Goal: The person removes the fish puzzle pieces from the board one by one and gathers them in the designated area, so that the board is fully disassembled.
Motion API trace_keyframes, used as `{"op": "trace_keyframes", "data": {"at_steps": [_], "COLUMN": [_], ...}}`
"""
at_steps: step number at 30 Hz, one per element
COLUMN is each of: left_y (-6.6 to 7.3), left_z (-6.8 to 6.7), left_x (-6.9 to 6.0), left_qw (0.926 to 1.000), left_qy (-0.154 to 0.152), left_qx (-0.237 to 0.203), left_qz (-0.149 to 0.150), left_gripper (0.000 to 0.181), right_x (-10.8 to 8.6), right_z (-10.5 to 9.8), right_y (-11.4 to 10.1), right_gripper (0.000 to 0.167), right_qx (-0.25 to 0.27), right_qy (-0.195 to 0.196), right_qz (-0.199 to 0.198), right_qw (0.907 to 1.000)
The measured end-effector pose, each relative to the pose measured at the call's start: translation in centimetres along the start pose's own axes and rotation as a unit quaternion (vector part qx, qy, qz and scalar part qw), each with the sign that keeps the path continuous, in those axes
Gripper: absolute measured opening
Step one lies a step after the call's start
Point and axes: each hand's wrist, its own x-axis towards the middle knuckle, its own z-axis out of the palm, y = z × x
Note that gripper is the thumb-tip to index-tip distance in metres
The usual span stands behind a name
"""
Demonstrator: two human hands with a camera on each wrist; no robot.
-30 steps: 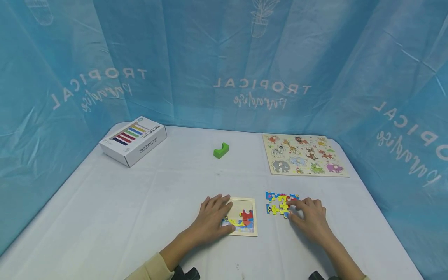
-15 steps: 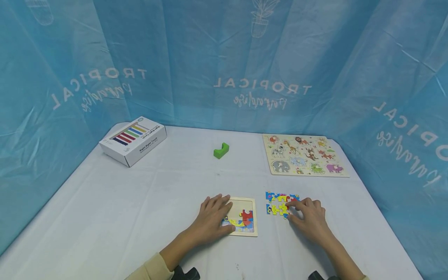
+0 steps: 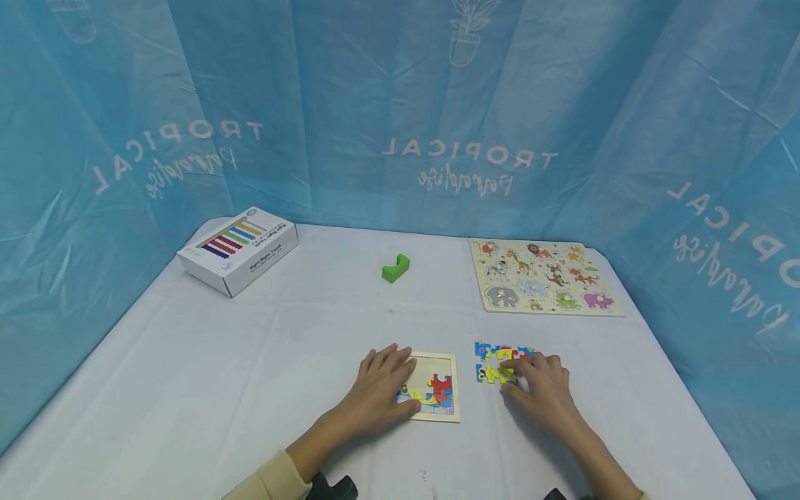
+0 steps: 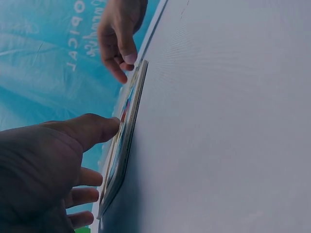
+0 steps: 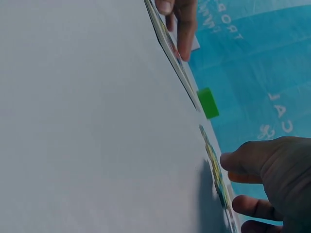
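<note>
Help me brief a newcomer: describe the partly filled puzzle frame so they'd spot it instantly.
On the white table, find the left hand; the puzzle frame lies partly beneath it. Unlike the larger animal board and unframed pieces by the right hand, it shows pieces and bare base inside a pale rim.

I record one white cloth-covered table point(image 3: 312, 368). Upon it: white rectangular cardboard box point(image 3: 240, 253), 11 o'clock; green notched block point(image 3: 391, 273), far 12; square pale wooden puzzle tray point(image 3: 428, 364), near 12; multicoloured flat jigsaw pieces point(image 3: 491, 375), near 1; beige rectangular animal board point(image 3: 542, 278), far 1.

The left hand point(image 4: 46, 165) touches a thin framed board point(image 4: 127, 133) on the white bench point(image 4: 218, 126); far beyond, the right hand point(image 4: 121, 29).
</note>
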Motion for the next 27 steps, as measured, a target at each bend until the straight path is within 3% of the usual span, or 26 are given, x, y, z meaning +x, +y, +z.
{"op": "trace_keyframes", "data": {"at_steps": [7, 15, 27], "left_y": [0.6, 1.1, 1.5], "left_z": [-0.1, 0.7, 1.2], "left_x": [0.5, 1.2, 1.7], "left_qw": [0.9998, 0.9997, 0.9989], "left_qy": [0.000, 0.001, -0.001], "left_qx": [-0.020, 0.001, 0.032], "left_qz": [0.010, 0.023, 0.034], "left_gripper": [0.065, 0.068, 0.069], "right_x": [-0.1, 0.1, 0.5], "right_z": [1.2, 2.2, 3.2], "right_y": [-1.7, -3.5, -4.9], "right_gripper": [0.029, 0.032, 0.036], "right_qx": [0.008, 0.020, 0.016], "right_qy": [0.016, 0.044, 0.046], "right_qz": [-0.058, -0.129, -0.175], "right_qw": [0.9981, 0.9904, 0.9834]}}
